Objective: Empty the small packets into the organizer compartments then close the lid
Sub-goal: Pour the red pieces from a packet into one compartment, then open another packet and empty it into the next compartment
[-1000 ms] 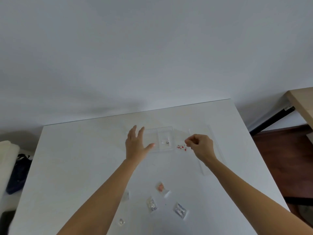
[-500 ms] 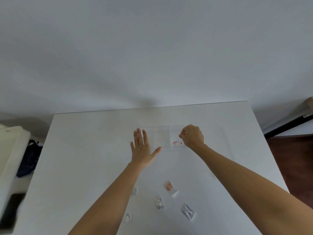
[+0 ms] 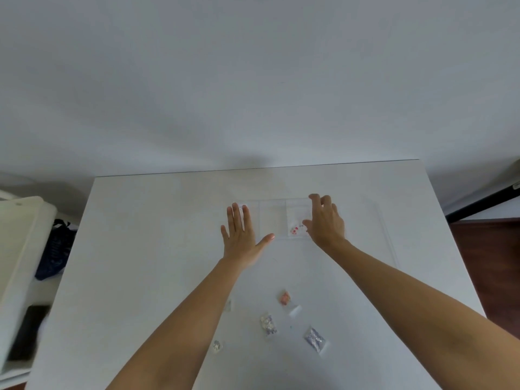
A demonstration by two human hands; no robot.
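Observation:
A clear plastic organizer point(image 3: 271, 218) lies flat on the white table point(image 3: 157, 249), with small red and white beads point(image 3: 295, 229) in its right compartment. My left hand point(image 3: 242, 237) rests flat with fingers spread on the organizer's left end. My right hand point(image 3: 326, 220) hovers over the right end, fingers apart and curled around that edge; I see nothing held in it. Several small packets lie nearer to me: a pink one point(image 3: 284, 298), a silvery one point(image 3: 268, 324), a bluish one point(image 3: 315, 339) and a tiny clear one point(image 3: 217, 346).
A clear flat sheet, perhaps the lid point(image 3: 385, 235), lies right of the organizer. A white unit point(image 3: 19, 249) with a dark blue bag point(image 3: 55, 249) stands left of the table. Brown floor point(image 3: 489, 263) and a black bar point(image 3: 478, 205) are at the right.
My right hand was pinched shut by the red beads; now it has opened and shifted to the organizer's right end. My left hand stayed flat. The view swung slightly left.

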